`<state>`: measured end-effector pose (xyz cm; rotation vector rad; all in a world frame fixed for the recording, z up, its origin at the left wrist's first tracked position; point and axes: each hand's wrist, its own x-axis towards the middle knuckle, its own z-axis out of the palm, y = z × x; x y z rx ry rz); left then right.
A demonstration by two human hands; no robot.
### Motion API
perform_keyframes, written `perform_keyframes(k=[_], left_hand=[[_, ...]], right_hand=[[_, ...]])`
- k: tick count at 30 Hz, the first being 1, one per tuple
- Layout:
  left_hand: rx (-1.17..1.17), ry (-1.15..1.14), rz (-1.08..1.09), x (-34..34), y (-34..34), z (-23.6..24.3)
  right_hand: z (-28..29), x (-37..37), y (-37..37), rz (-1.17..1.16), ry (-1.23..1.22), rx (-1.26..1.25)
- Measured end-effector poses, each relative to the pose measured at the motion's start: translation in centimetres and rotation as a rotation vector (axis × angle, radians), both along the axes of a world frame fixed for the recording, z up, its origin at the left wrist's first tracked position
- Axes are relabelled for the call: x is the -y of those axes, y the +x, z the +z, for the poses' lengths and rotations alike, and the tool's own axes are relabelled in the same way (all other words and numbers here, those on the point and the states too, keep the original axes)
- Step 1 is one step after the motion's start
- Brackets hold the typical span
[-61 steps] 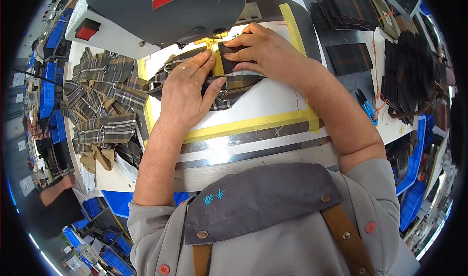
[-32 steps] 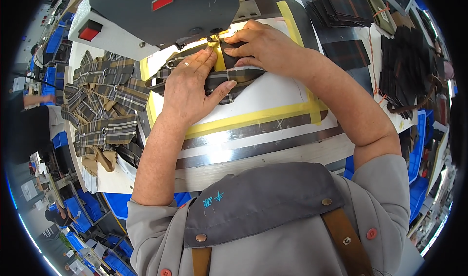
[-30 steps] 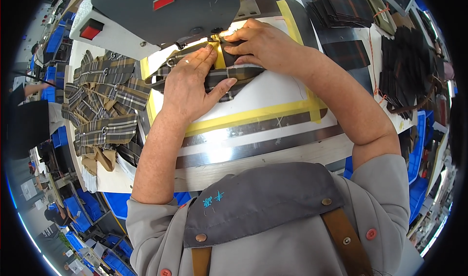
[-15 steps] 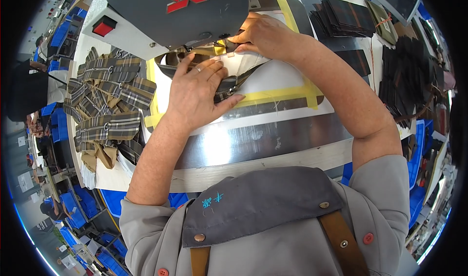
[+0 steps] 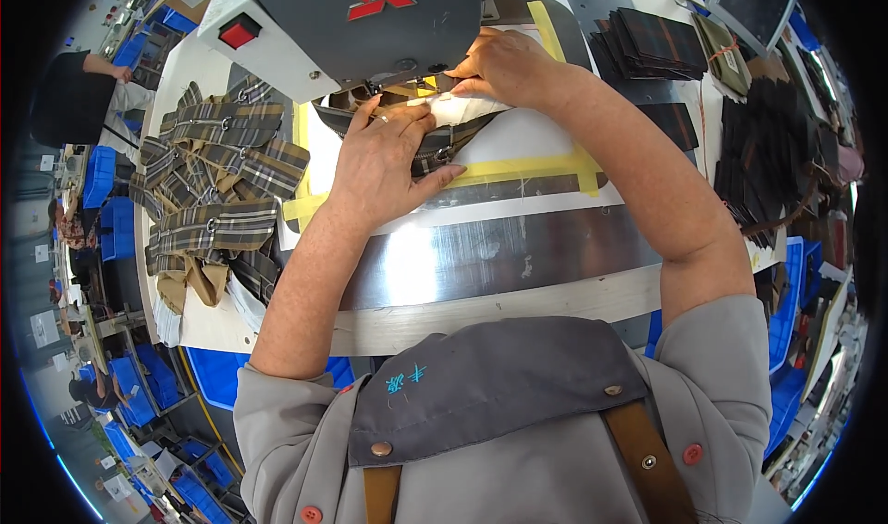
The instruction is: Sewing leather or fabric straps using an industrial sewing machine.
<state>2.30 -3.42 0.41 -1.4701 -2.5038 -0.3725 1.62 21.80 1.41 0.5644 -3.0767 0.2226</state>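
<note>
My left hand (image 5: 388, 159) lies open with spread fingers on a dark olive plaid piece with a zipper and metal fitting (image 5: 437, 159), under the front of a grey machine head (image 5: 351, 34). A pale strip (image 5: 458, 108) lies across the piece beside those fingertips. My right hand (image 5: 513, 66) is at the piece's far right, fingers curled at its edge by the machine; what they grip is partly hidden. Beneath both hands is a white board edged with yellow tape (image 5: 518, 168), on a steel plate (image 5: 462, 260).
Buckled plaid pieces (image 5: 213, 228) pile on the left; dark plaid panels (image 5: 652, 43) and black pieces (image 5: 754, 154) stack on the right. A monitor (image 5: 749, 1) stands at back right. Blue bins (image 5: 213, 376) sit below the table edge. A co-worker (image 5: 74, 98) is at far left.
The taped board, plaid piece and both hands have shifted toward the machine, exposing more steel plate. A pale strip now shows on the piece, and less of the yellow centre strip is visible.
</note>
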Motion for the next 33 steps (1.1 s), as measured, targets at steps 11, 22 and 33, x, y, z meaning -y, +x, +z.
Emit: perform_keyframes(k=[11,22,33], left_hand=[[0.054,0.192,0.205,3.1,1.8,1.1],[0.254,0.141,0.558,4.4,1.0,4.0],[0.301,0.084,0.54,4.6,1.4,3.3]], right_hand=[[0.7,0.8,-0.5,0.062,-0.184,0.169],[-0.2,1.9,6.2,0.086,-0.273,0.035],[1.2,1.8,8.6,0.109,-0.239,0.039]])
